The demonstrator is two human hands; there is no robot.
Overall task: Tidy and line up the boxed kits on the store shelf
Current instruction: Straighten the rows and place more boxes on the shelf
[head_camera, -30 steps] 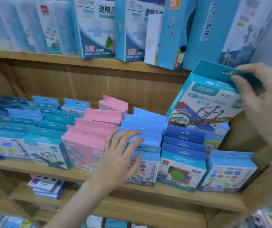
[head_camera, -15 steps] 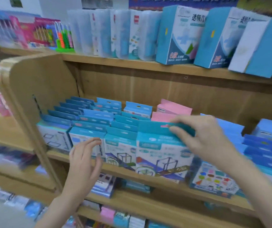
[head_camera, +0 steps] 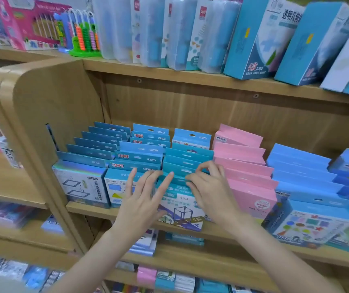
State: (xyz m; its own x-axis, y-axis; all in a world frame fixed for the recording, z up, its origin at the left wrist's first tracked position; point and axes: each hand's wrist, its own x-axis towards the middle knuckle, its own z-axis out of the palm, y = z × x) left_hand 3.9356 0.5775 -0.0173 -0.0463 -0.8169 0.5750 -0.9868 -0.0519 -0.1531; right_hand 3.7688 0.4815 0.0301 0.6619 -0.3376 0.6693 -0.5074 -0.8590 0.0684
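Wooden shelving fills the frame, and the middle shelf [head_camera: 89, 209] carries rows of boxed kits standing one behind another, teal and blue at centre left, pink boxes [head_camera: 247, 178] at centre right.

The front teal box [head_camera: 179, 210], with a cube frame drawn on its face, stands at the shelf's front edge in the middle of the frame, at the head of its row. My right hand [head_camera: 209, 187] has its thumb and fingers curled over the box's top hanging tab, pinching it. My left hand [head_camera: 141, 197] is spread with straight fingers; the fingertips [head_camera: 170, 175] reach the tab's left end, the palm lies in front of the neighbouring blue box [head_camera: 118, 191], and it holds nothing.

I judge this box light and thin-walled: stiff enough to slide upright, but the card tab would crease if I squeezed or pulled hard. The glossy face looks slippery, so the better hold seems to be the two side edges near the top, with the tab used only to steer.

Its printed face points toward me and slightly up, since the box leans back a little. Its long axis runs up and down, the tab end uppermost, the bottom edge resting on the shelf and slightly skewed toward lower right.
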